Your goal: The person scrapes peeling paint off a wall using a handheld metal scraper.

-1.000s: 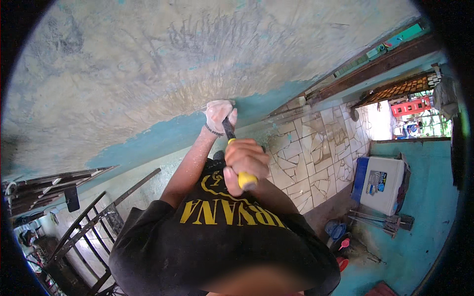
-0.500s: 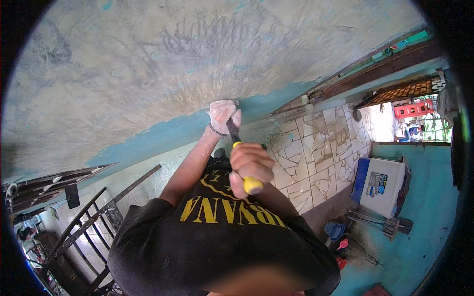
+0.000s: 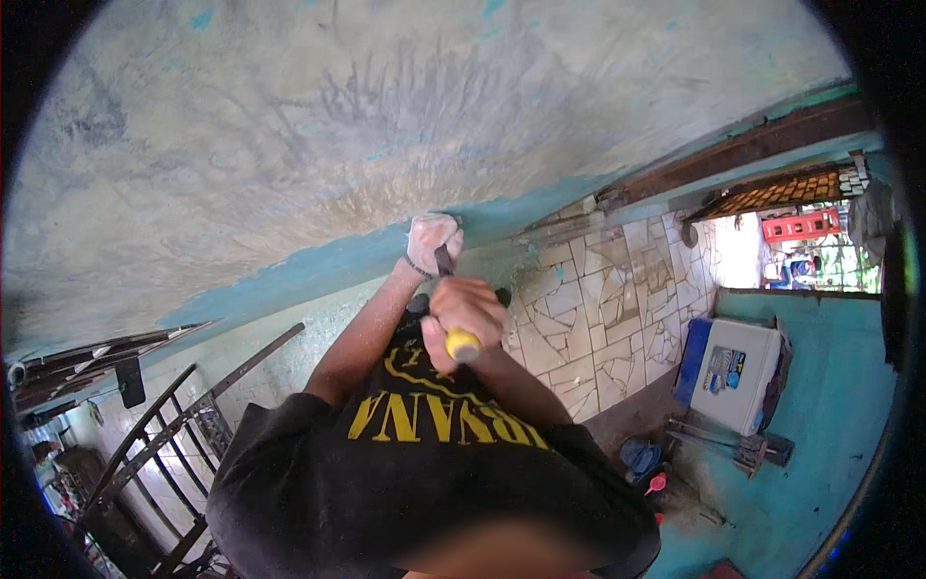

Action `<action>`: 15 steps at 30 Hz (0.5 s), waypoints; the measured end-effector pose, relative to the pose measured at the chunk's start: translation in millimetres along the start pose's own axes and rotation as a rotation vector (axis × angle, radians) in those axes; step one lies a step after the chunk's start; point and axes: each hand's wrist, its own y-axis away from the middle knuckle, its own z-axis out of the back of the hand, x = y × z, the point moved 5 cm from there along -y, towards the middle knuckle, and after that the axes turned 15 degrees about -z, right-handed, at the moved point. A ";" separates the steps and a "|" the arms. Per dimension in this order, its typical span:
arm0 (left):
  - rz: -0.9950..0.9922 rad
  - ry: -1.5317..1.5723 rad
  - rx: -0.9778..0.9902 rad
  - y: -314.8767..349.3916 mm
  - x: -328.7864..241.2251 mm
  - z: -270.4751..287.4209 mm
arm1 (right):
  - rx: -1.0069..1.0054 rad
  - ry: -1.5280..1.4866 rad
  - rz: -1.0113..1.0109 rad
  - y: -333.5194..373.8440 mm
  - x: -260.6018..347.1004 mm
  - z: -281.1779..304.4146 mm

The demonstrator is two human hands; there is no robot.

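Both my hands are on one tool with a dark shaft point(image 3: 444, 261) and a yellow-ended handle point(image 3: 463, 344). My right hand point(image 3: 470, 311) is closed round the handle, its yellow butt pointing back toward my chest. Farther forward, my left hand point(image 3: 434, 239), whitened and with a dark beaded bracelet at the wrist, is closed round the front of the shaft. The left hand is right up at the wall point(image 3: 318, 145), by a strip of blue paint point(image 3: 318, 259) below the scraped, greyish surface. The tool's working end is hidden behind that hand, so its kind does not show.
At the left stands a dark metal railing point(image 3: 159, 444). Pale stone-pattern tiles point(image 3: 598, 309) spread to the right. Beyond them are a white and blue cool box point(image 3: 738, 372), a blue container point(image 3: 640, 455), a pink scoop point(image 3: 657, 482) and a red crate point(image 3: 801, 226) in the bright opening.
My right hand and the handle's butt have shifted left and slightly forward, closer to my left hand. The left hand stays at the wall, a little lower in view. Both grips are kept.
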 end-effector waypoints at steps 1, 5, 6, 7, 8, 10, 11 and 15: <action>0.002 -0.006 -0.004 -0.2 6.7 -5.2 | -0.018 0.014 0.018 0.9 7.0 11.8; -0.176 -0.028 -0.043 -94.3 -49.9 21.2 | -0.385 -0.119 0.209 -0.5 65.1 41.0; -0.233 -0.037 -0.060 -108.5 -56.2 23.9 | -0.309 -0.137 0.202 -8.1 75.1 40.4; -0.291 -0.048 -0.076 -114.8 -59.9 25.7 | -0.233 -0.157 0.196 -13.1 79.0 40.2; -0.297 -0.021 -0.099 -103.5 -54.0 17.4 | -0.239 -0.175 0.183 -7.6 67.2 36.7; -0.232 -0.037 -0.081 -51.0 -24.9 3.8 | -0.147 -0.044 0.097 -11.4 38.3 27.5; -0.165 -0.038 -0.058 -24.3 -9.9 0.5 | -0.022 0.008 0.022 -8.2 20.2 23.9; -0.138 0.014 0.043 -28.4 -11.6 -2.0 | 0.003 -0.055 0.027 -0.2 12.6 20.5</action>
